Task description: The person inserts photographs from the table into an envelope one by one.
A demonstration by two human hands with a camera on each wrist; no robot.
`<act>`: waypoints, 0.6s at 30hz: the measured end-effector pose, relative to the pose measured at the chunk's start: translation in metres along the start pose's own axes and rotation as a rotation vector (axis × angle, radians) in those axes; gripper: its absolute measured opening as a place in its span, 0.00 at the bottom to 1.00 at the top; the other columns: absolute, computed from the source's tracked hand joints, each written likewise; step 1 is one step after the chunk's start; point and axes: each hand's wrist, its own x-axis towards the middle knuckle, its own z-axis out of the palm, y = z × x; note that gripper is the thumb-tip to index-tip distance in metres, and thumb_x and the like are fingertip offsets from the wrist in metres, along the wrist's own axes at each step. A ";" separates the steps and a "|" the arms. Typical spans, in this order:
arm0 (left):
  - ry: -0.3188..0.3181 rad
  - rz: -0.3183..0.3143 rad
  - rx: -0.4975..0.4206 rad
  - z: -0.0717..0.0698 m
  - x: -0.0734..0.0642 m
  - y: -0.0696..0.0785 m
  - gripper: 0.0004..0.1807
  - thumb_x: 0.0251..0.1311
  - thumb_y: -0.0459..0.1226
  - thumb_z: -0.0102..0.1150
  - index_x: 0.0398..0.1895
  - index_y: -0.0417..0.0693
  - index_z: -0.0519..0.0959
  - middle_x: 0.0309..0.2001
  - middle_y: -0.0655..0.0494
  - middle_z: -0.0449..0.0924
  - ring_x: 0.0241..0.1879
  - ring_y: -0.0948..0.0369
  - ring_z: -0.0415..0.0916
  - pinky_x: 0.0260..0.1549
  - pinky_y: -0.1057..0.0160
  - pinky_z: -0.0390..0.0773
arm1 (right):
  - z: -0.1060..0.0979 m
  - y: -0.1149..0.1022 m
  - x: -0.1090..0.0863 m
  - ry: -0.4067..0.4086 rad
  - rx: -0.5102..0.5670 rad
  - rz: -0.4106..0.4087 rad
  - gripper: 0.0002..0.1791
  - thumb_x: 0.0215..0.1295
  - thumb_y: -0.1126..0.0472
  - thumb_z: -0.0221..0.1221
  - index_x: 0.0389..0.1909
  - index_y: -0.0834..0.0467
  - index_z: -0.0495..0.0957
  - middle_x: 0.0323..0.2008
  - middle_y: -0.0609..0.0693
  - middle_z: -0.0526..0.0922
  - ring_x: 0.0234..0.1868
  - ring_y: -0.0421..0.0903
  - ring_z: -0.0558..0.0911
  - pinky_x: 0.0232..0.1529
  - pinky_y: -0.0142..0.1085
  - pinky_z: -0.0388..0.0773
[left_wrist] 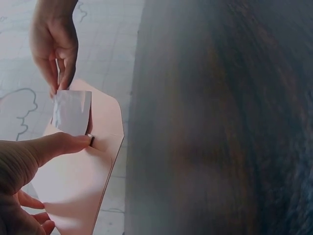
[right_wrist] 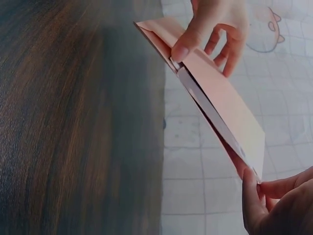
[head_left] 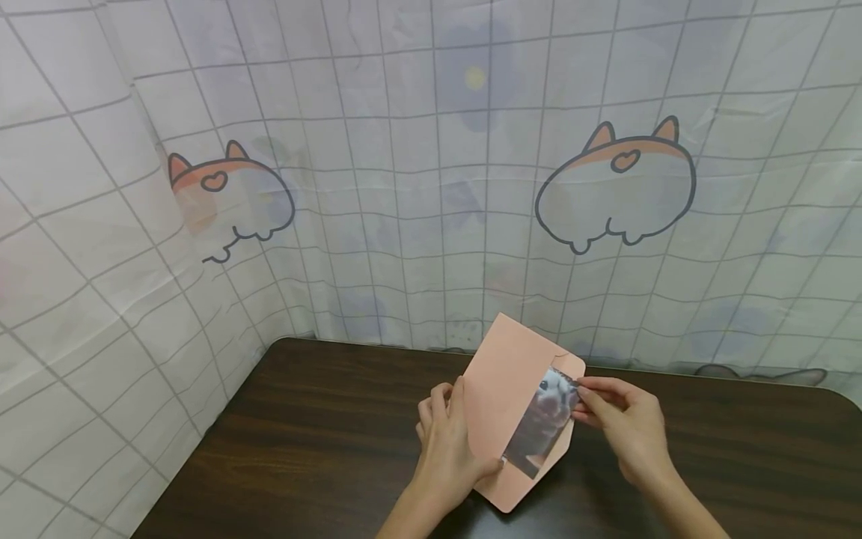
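A pink envelope is held tilted above the dark table, its flap side facing right in the head view. My left hand grips it along its left and lower side, the thumb lying across the front near the opening. Partly out of the opening sticks a glossy picture card printed with a furry animal. Its far corner is pinched between the thumb and fingers of my right hand. From the left wrist, the card looks pale with glare; its inner part is hidden inside the envelope.
The dark wood-grain table extends under both hands. Behind it and along the left hangs a white gridded curtain with cartoon corgi drawings, close to the table's back edge.
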 end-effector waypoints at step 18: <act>0.014 -0.016 -0.040 0.001 -0.001 0.003 0.66 0.28 0.35 0.92 0.76 0.32 0.63 0.67 0.36 0.64 0.65 0.37 0.60 0.52 0.38 0.70 | 0.015 0.003 -0.005 0.113 -0.174 -0.114 0.14 0.72 0.72 0.63 0.54 0.75 0.83 0.38 0.59 0.91 0.27 0.31 0.86 0.34 0.28 0.85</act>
